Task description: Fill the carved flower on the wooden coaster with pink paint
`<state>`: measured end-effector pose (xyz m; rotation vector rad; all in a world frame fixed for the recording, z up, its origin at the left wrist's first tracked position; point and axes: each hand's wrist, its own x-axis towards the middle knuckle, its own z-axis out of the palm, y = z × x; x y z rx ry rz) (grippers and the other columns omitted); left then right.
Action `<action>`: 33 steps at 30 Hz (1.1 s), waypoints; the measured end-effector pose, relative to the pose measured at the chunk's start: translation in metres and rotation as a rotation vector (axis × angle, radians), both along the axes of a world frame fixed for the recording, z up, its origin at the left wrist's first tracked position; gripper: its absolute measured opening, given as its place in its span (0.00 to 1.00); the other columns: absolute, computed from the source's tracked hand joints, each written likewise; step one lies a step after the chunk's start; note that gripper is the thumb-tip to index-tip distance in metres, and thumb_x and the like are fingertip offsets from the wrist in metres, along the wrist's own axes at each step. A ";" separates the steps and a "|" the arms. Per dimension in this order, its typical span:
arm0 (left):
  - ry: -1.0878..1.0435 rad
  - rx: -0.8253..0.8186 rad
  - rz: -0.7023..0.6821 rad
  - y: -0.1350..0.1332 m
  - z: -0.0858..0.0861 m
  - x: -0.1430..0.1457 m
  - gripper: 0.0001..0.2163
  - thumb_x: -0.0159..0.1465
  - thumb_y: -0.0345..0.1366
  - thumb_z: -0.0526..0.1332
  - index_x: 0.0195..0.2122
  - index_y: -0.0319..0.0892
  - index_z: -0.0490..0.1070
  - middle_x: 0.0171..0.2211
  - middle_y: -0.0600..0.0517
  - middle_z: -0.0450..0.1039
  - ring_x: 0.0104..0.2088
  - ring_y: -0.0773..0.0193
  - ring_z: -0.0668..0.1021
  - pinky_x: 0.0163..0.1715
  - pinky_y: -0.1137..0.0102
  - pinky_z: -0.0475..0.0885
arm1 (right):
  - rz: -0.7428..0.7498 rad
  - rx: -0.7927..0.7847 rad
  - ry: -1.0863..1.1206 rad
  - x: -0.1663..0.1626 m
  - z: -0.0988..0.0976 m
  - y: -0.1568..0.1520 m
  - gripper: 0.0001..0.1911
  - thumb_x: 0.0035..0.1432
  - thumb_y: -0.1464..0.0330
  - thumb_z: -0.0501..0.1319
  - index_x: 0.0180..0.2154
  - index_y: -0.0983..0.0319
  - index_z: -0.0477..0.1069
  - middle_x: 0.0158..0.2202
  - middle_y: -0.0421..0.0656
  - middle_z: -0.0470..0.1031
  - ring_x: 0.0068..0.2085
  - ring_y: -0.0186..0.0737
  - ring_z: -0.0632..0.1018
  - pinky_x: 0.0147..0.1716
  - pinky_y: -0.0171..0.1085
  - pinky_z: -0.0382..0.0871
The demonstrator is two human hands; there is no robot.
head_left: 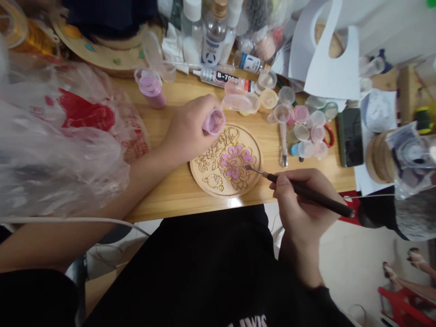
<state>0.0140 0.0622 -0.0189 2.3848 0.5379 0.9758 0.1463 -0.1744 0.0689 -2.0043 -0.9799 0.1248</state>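
My left hand (190,129) is wrapped round a small pink cup (214,121), its mouth tipped toward me, over the upper left edge of a round wooden plaque (201,185). Raised gold outlines of a flower and leaves cover the plaque. Several petals of the flower (235,159) are filled with pink-purple. A small spatula (313,196) with a dark handle is pinched in my right hand (299,204). Its metal tip rests at or just above the flower's right petals. What lies inside the cup cannot be made out clearly.
Small lidded cups (301,131) crowd the table's right side, near a phone (350,136). A purple jar (151,88), a glue tube (221,78) and bottles (213,41) stand or lie behind. A plastic bag (68,150) covers the left. Another person's feet (391,272) show at lower right.
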 end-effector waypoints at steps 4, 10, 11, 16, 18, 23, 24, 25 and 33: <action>-0.039 0.010 -0.016 0.001 -0.002 0.000 0.10 0.68 0.28 0.68 0.41 0.48 0.67 0.37 0.53 0.79 0.37 0.60 0.82 0.38 0.65 0.74 | -0.064 0.024 -0.014 0.003 -0.002 -0.003 0.06 0.64 0.66 0.71 0.33 0.57 0.79 0.28 0.38 0.85 0.27 0.41 0.85 0.28 0.38 0.79; 0.007 -0.059 0.003 -0.001 -0.003 0.000 0.09 0.69 0.29 0.68 0.42 0.48 0.69 0.39 0.54 0.81 0.40 0.60 0.84 0.42 0.66 0.76 | -0.089 0.070 0.015 0.012 -0.009 -0.008 0.06 0.62 0.67 0.72 0.32 0.58 0.80 0.25 0.36 0.82 0.24 0.39 0.83 0.25 0.37 0.77; 0.017 -0.087 0.008 -0.001 -0.003 -0.001 0.08 0.69 0.30 0.68 0.42 0.48 0.69 0.40 0.54 0.82 0.42 0.60 0.84 0.43 0.65 0.77 | -0.085 0.079 0.020 0.012 -0.010 -0.008 0.05 0.62 0.67 0.72 0.32 0.58 0.80 0.25 0.36 0.82 0.24 0.39 0.83 0.25 0.36 0.77; -0.040 -0.064 -0.013 0.000 -0.004 -0.001 0.08 0.68 0.29 0.68 0.43 0.49 0.70 0.39 0.54 0.83 0.40 0.60 0.84 0.42 0.65 0.77 | -0.063 0.088 0.050 0.011 -0.011 -0.009 0.05 0.61 0.69 0.72 0.31 0.59 0.81 0.26 0.37 0.85 0.24 0.39 0.85 0.24 0.35 0.78; -0.079 -0.013 -0.031 0.001 -0.004 -0.001 0.09 0.68 0.29 0.67 0.43 0.48 0.70 0.38 0.53 0.83 0.38 0.60 0.83 0.40 0.65 0.76 | -0.059 0.090 0.067 0.010 -0.011 -0.008 0.05 0.61 0.70 0.72 0.31 0.59 0.81 0.26 0.37 0.85 0.25 0.40 0.86 0.25 0.35 0.78; -0.040 -0.032 -0.022 0.001 -0.002 -0.002 0.07 0.68 0.30 0.66 0.41 0.48 0.69 0.38 0.53 0.83 0.38 0.59 0.84 0.39 0.65 0.77 | -0.063 0.064 0.078 0.009 -0.011 -0.006 0.06 0.61 0.68 0.71 0.31 0.58 0.80 0.27 0.38 0.85 0.25 0.39 0.85 0.25 0.35 0.79; -0.019 -0.053 -0.007 0.000 -0.001 -0.002 0.07 0.68 0.30 0.65 0.41 0.49 0.69 0.37 0.53 0.82 0.38 0.59 0.84 0.40 0.64 0.77 | -0.065 0.064 0.084 0.009 -0.011 -0.006 0.05 0.61 0.68 0.71 0.31 0.58 0.80 0.26 0.37 0.85 0.25 0.39 0.85 0.25 0.35 0.79; -0.005 -0.071 0.007 -0.001 0.000 -0.002 0.07 0.68 0.30 0.66 0.40 0.49 0.69 0.37 0.53 0.82 0.38 0.59 0.84 0.40 0.64 0.78 | -0.067 0.069 0.096 0.009 -0.011 -0.006 0.05 0.60 0.68 0.71 0.30 0.58 0.80 0.26 0.37 0.84 0.25 0.39 0.85 0.25 0.35 0.79; -0.033 -0.109 0.007 -0.004 0.005 -0.004 0.08 0.72 0.39 0.69 0.39 0.50 0.70 0.37 0.53 0.82 0.37 0.58 0.84 0.39 0.62 0.80 | -0.161 0.339 0.351 0.026 -0.015 0.009 0.07 0.54 0.69 0.70 0.26 0.58 0.75 0.19 0.34 0.75 0.17 0.34 0.75 0.16 0.31 0.64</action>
